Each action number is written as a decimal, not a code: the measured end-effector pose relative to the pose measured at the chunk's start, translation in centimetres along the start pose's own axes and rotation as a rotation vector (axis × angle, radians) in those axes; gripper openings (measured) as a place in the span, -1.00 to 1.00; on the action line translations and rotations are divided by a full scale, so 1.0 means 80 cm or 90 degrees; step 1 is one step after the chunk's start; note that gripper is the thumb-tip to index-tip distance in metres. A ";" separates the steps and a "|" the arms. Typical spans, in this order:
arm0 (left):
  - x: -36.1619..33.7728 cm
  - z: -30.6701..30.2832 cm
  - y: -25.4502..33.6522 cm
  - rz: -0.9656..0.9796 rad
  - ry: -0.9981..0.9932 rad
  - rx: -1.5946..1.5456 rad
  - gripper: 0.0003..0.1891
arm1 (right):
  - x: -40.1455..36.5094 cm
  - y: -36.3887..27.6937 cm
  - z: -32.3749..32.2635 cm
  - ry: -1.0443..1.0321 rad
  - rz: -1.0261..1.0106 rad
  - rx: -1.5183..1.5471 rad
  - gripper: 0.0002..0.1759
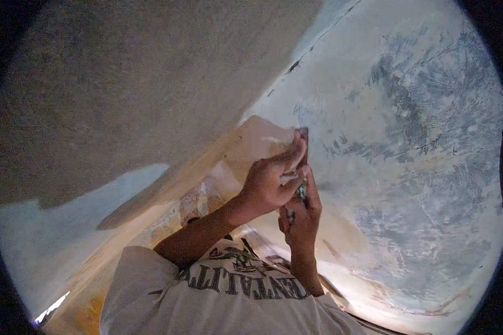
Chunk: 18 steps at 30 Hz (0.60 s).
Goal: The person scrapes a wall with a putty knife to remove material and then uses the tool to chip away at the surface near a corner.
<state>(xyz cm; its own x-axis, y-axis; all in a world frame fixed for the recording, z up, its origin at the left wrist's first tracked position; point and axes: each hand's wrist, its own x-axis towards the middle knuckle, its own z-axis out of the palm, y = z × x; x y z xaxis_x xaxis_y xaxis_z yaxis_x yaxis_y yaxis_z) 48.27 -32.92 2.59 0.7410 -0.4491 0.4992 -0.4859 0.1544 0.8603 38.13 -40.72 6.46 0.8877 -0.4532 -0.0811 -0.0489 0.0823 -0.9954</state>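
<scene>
My left hand [269, 181] is closed, its thumb pointing up along the flat dark end of a slim tool [304, 137]. Something small and pale shows between its curled fingers. Just below and to the right, my right hand [303, 215] grips the tool's lower part, where a green-speckled patch appears between the fingers. Both hands are raised in front of my chest and overlap in this view. Most of the tool is hidden by them, and I cannot tell its exact kind.
A pale wall [419, 139] with grey smeared patches and a thin crack curves up on the right. To the left, a large grey-brown surface [123, 84] slopes close overhead. My printed light shirt [235, 307] fills the bottom, above a yellowish surface [86, 301].
</scene>
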 end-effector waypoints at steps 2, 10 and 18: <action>0.007 -0.003 -0.004 0.033 0.016 0.027 -0.31 | 0.003 -0.017 0.002 0.023 0.020 -0.020 -0.28; 0.008 -0.004 -0.003 0.046 0.017 0.010 -0.32 | 0.014 0.025 -0.011 0.037 -0.144 -0.215 -0.29; 0.008 -0.005 0.005 0.012 0.034 -0.025 -0.36 | 0.013 0.030 -0.004 0.020 -0.175 -0.199 -0.29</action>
<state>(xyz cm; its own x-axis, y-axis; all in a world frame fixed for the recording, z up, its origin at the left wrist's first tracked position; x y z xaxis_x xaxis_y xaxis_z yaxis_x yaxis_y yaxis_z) 48.74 -32.79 3.24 0.7568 -0.3978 0.5187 -0.4815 0.1974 0.8539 38.80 -41.32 3.99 0.8727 -0.4485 0.1927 0.0462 -0.3171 -0.9473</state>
